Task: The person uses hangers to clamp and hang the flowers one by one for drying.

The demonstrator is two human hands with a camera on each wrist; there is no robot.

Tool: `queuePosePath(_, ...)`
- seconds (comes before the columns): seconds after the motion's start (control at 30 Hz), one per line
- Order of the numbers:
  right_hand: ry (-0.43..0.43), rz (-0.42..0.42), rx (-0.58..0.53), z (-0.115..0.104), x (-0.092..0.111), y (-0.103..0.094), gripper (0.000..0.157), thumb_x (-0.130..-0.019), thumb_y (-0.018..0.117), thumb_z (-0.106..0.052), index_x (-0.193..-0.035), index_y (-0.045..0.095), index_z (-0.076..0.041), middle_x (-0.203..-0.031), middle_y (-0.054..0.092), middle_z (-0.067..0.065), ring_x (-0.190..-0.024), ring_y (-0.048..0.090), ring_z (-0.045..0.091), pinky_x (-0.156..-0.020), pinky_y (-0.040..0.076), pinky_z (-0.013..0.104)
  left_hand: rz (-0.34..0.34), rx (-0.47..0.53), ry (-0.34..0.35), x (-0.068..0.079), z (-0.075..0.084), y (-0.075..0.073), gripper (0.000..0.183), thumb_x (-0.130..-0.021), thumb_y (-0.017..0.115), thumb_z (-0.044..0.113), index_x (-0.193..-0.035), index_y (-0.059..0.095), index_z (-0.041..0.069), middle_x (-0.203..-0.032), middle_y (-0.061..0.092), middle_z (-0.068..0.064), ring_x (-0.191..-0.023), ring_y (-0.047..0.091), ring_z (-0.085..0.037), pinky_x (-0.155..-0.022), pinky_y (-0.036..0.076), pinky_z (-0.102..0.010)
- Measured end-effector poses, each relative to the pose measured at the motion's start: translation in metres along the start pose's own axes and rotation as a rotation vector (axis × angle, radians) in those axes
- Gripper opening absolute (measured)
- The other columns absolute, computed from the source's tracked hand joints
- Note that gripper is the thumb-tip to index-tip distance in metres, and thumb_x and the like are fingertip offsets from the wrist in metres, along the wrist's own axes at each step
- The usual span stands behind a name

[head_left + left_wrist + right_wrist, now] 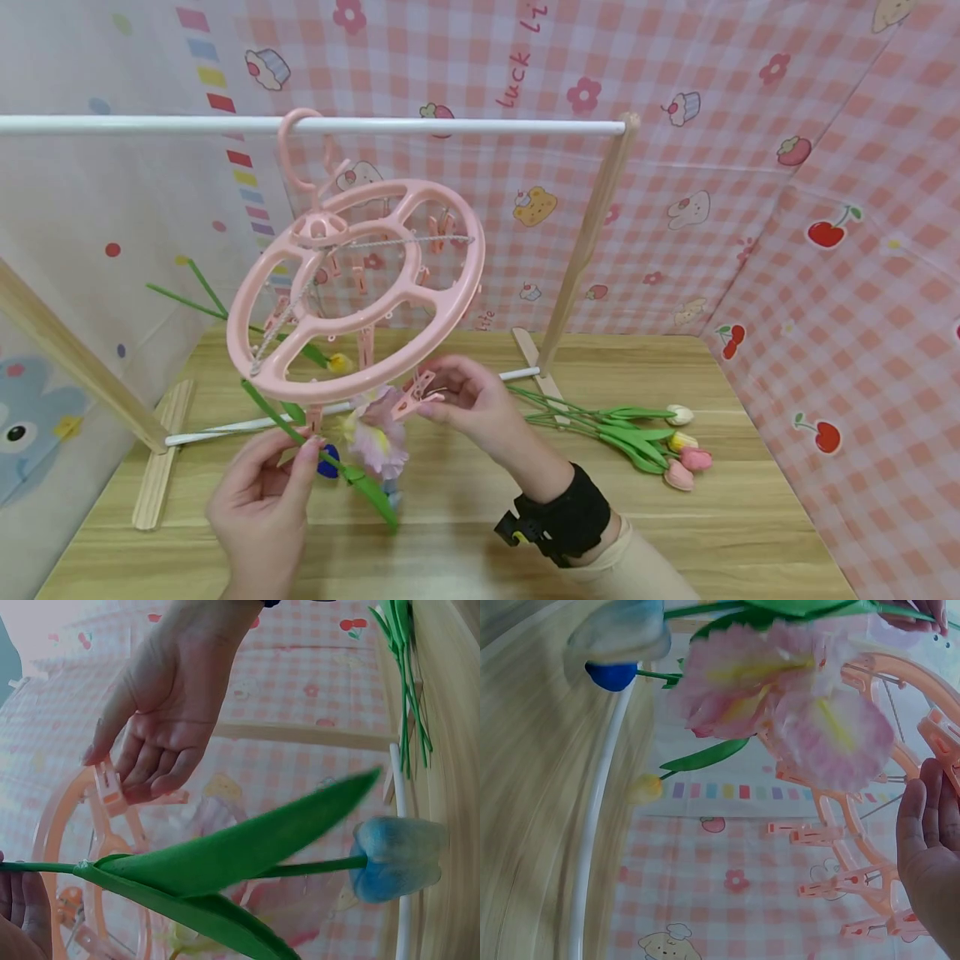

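My left hand pinches the green stem of a pale blue tulip, whose head hangs downward. In the head view that tulip's leaf slants down to the right. My right hand pinches a pink clothespin on the rim of a round pink drying hanger. A pink-and-yellow iris hangs beneath the hanger between my hands. Behind it are a dark blue flower and a yellow tulip; how they are held is hidden.
The hanger hooks over a white rod between wooden posts. More clothespins dangle from its ring. Several tulips lie on the wooden table at the right. A lower white bar crosses behind my hands.
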State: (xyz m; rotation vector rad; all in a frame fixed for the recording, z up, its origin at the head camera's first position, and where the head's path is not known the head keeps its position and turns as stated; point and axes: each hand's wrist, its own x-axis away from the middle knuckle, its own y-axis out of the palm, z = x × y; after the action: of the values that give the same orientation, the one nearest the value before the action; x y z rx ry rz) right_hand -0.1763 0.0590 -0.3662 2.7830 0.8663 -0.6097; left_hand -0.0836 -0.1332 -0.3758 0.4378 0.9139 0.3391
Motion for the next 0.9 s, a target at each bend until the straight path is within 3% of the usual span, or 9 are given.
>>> queuePosePath(0.27, -0.011, -0.022, -0.036, -0.002, -0.001, 0.004, 0.035, -0.078, 0.064, -0.003, -0.109, 0.048, 0.005, -0.102, 0.055, 0.027, -0.092, 0.056, 0.027, -0.078, 0.05, 0.037, -0.021, -0.015, -0.039, -0.007, -0.005, 0.011, 0.018, -0.069, 0.049, -0.03, -0.087, 0.05, -0.026, -0.085, 0.058, -0.025, -0.078, 0.06, -0.024, -0.066, 0.052, -0.022)
queuePosePath(0.67, 0.0, -0.005, -0.074, -0.001, -0.001, 0.009, 0.038, -0.077, 0.065, -0.006, -0.107, 0.047, 0.008, -0.102, 0.055, 0.026, -0.091, 0.056, 0.028, -0.08, 0.049, 0.035, 0.037, -0.025, -0.089, -0.007, -0.012, 0.02, 0.017, -0.071, 0.051, -0.027, -0.088, 0.052, -0.024, -0.083, 0.061, -0.018, -0.071, 0.059, -0.017, -0.05, 0.047, -0.014)
queuePosePath(0.9, 0.013, -0.007, -0.083, 0.001, 0.0, 0.012, 0.036, -0.078, 0.064, -0.005, -0.108, 0.048, 0.007, -0.101, 0.057, 0.019, -0.091, 0.056, 0.023, -0.08, 0.049, 0.034, 0.022, -0.007, -0.069, -0.003, -0.017, 0.02, 0.019, -0.071, 0.051, -0.027, -0.089, 0.052, -0.023, -0.087, 0.06, -0.021, -0.077, 0.06, -0.02, -0.06, 0.051, -0.017)
